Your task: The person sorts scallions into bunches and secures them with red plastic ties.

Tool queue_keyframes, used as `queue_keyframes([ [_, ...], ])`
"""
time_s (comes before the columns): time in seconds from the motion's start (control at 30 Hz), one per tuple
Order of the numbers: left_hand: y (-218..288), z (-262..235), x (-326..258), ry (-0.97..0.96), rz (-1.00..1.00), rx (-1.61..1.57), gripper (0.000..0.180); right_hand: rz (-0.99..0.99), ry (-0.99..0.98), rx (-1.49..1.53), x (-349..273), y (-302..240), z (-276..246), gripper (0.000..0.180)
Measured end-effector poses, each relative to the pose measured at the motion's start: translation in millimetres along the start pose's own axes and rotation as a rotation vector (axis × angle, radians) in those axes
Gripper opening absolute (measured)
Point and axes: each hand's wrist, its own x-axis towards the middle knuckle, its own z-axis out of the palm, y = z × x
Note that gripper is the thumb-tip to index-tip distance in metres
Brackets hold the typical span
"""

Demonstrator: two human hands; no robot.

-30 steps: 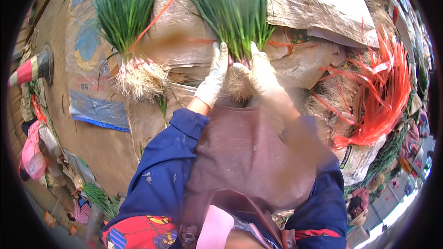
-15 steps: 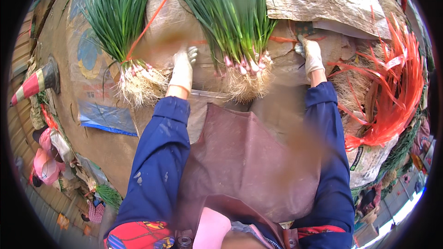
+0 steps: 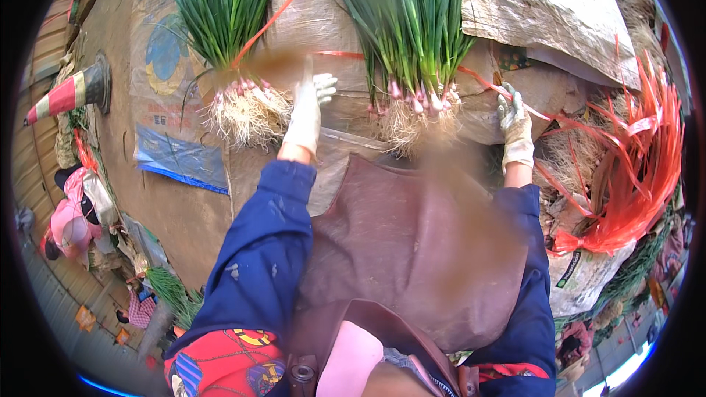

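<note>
Across sacking (image 3: pixel 309 26) spread over the ground: two bunches of green onions, leaves pointing away, roots toward the wearer.

Centre: right bunch (image 3: pixel 412 44), pink bulbs and pale roots lying just beyond a brown apron (image 3: pixel 397 250), resting between both gloved hands.

Left of centre: left hand (image 3: pixel 307 110), gloved in white, reaching forward between the bunches, fingers (image 3: pixel 323 87) extended and loosely spread, gripping nothing visible, blurring slightly.

Far left: left bunch (image 3: pixel 228 22), roots fanning out just beside the left hand, with a red strap (image 3: pixel 276 15) crossing it diagonally.

Right: right hand (image 3: pixel 515 121), gloved, fingers curling closed around a red strap end (image 3: pixel 485 84) running taut toward the right bunch.

Far right: heap of loose red straps (image 3: pixel 632 169) piling over a white sack (image 3: pixel 588 279), well apart from the bunches.

Upper right: grey tarpaulin (image 3: pixel 544 7) overlapping the sacking.

Left rim: striped cone (image 3: pixel 70 92) standing beside the sacking.
</note>
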Motion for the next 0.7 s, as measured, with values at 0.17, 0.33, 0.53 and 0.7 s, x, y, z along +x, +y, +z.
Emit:
queue_keyframes([
  [0.17,21,13,46,0.008,0.045,0.054,0.04,-0.1,-0.071,-0.082,-13,-28,27,0.053],
  [0.33,-22,2,38,-0.042,-0.118,-0.139,0.031,-0.288,-0.274,0.122,-7,-16,14,0.048],
  [0.53,-23,10,-42,-0.043,0.27,-0.188,0.032,-0.273,-0.213,0.101,-52,-43,66,0.045],
  [0.7,43,81,-103,-0.251,0.751,0.034,0.022,-0.425,-0.532,-0.504,-131,-59,179,0.03],
])
